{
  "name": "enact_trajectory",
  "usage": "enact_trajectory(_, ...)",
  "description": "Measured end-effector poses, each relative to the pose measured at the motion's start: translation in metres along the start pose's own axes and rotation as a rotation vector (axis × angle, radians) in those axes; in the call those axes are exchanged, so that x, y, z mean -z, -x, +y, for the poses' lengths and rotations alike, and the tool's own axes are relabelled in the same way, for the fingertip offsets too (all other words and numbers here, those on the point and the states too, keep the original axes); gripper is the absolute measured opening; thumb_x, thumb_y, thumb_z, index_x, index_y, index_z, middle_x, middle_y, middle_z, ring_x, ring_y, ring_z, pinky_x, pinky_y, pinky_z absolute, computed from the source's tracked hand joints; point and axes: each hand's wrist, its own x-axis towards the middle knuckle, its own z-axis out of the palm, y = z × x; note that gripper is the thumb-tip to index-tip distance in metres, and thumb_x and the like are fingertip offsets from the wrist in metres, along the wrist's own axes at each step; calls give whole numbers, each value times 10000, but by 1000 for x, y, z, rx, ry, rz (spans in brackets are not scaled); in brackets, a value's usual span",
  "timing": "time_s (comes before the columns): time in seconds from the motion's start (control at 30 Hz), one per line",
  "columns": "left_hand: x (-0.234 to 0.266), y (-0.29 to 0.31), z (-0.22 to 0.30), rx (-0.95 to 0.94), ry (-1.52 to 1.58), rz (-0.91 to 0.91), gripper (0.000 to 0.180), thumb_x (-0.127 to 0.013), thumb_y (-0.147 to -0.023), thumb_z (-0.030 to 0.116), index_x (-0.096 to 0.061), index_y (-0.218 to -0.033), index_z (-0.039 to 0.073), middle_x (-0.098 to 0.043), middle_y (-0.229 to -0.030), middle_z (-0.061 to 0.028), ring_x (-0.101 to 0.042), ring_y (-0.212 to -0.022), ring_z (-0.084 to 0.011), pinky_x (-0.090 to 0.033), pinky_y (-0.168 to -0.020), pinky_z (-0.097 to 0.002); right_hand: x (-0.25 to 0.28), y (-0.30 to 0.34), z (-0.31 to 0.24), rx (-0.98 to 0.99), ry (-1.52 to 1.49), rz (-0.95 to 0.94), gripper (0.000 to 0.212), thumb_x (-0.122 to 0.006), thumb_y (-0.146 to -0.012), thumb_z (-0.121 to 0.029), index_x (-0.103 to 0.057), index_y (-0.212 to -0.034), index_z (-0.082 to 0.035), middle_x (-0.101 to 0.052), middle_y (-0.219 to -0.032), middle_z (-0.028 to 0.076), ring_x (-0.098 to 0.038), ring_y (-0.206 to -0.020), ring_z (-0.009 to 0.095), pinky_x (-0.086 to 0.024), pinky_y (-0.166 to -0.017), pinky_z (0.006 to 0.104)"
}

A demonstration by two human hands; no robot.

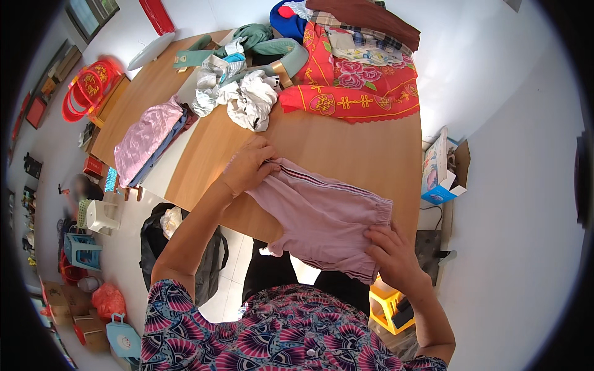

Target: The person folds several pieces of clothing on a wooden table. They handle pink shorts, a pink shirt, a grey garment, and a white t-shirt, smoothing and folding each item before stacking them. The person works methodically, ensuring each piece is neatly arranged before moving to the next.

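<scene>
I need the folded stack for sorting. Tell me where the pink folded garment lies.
In the head view, the pink folded garment lies atop a small stack at the left edge of the wooden table, just left of the crumpled white cloth.

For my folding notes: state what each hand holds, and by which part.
Both hands hold the mauve shorts. The left hand grips one end at the striped side edge; the right hand pinches the opposite end near the gathered waistband.

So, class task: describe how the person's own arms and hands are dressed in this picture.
Both forearms are bare, with no gloves on the left hand or right hand. No rings or watch can be made out. The patterned top is navy with pink, purple and white fan shapes.
</scene>
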Motion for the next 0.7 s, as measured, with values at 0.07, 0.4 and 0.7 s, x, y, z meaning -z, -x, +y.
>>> enact_trajectory(0.07,-7,-11,-15,42,-3,34,137,-706,-827,102,-628,-906,20,-604,-902,-150,-574,-905,-346,-472,-791,-426,10,-6,7,-78,0,-30,260,-694,-736,-76,-607,-980,-73,-589,-1268,97,-517,-1262,280,-311,-1117,572)
enact_trajectory(0.4,-28,-16,-8,100,-207,442,161,-699,-820,69,-635,-964,35,-609,-976,-152,-589,-919,-344,-487,-785,-423,33,-54,113,-199,-353,30,216,-591,-832,-3,-618,-1045,-26,-680,-1174,124,-609,-1167,307,-476,-986,368)
enact_trajectory(0.7,-12,36,20,191,-225,194,506,-742,-800,148,-540,-1242,8,-557,-1249,-180,-504,-1185,-369,-389,-1028,-456,9,-125,136,-549,-220,100,215,-649,-887,-196,-613,-958,3,-675,-878,202,-650,-819,354,-490,-727,414)
